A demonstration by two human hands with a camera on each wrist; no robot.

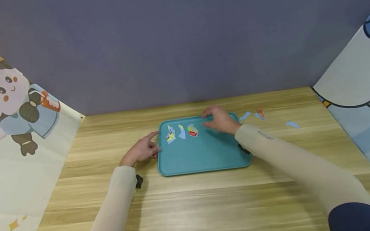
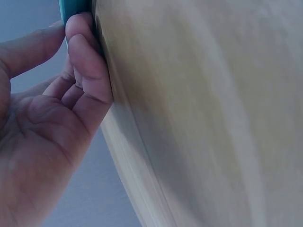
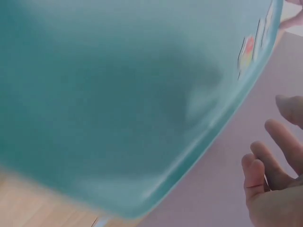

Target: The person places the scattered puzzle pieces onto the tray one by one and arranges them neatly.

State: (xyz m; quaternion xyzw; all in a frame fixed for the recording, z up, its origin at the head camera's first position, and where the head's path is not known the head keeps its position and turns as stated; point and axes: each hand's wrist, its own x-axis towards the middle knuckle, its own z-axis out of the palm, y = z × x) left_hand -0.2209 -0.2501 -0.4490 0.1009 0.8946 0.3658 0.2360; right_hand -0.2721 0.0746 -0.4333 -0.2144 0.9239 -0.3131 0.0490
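Fig.: prob. mid-layout, 3 printed pcs [image 1: 182, 133] in row on L far part of teal tray [image 1: 205, 156].
L hand [image 1: 141, 149] at rim; pinching or not, can't tell. R hand [image 1: 220, 119] loose, holding nothing, above tray; next likely needs pinching loose pcs [image 1: 261, 114], R of tray.

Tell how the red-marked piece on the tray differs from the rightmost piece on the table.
The red-marked piece lies on the tray; the rightmost piece lies on the table. The red-marked piece shows red and yellow-green patches; the rightmost piece looks plain pale blue. Both have irregular outlines.
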